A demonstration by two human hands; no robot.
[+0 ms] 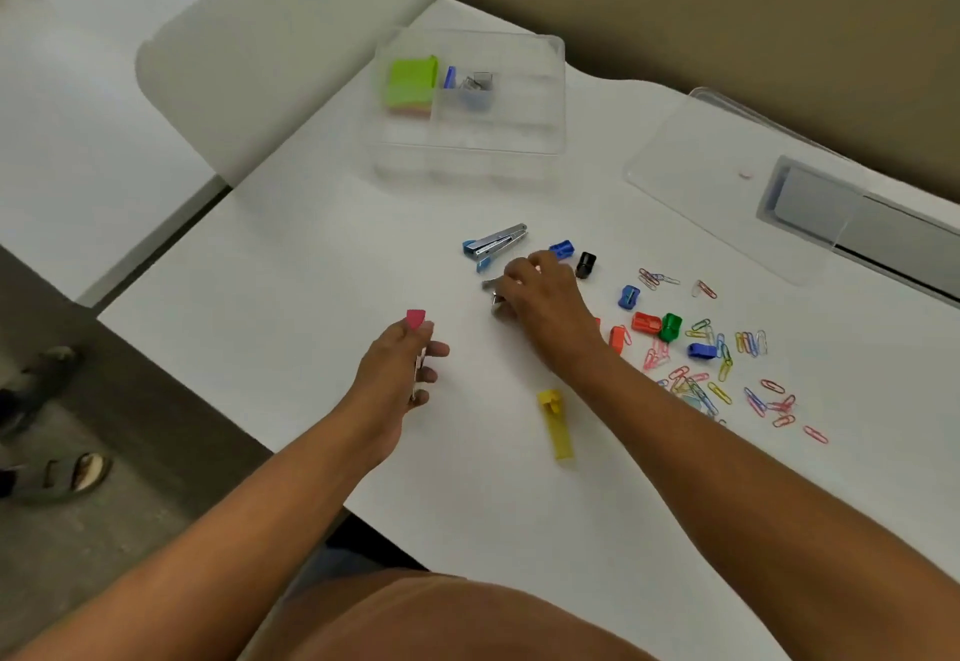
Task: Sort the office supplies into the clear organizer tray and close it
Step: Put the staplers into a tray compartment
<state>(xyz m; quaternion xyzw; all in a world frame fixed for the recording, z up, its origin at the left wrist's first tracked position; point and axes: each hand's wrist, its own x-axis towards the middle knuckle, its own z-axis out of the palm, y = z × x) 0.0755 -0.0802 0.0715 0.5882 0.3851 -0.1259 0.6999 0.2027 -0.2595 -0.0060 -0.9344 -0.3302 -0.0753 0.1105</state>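
The left hand (400,364) has its grip clamped on a pink-tipped metal stapler (417,343); the right hand (540,297) has its grip closing round a small silver metal piece (493,297), too hidden to name. A blue stapler (493,243), a yellow one (557,424), coloured sharpeners (647,322) and scattered paper clips (727,364) lie loose on the bench (311,271). The clear organizer tray (519,141), far back, holds only green sticky notes (410,83) and a few small items; its lid (727,167) lies apart, right. Sorting looks barely begun.
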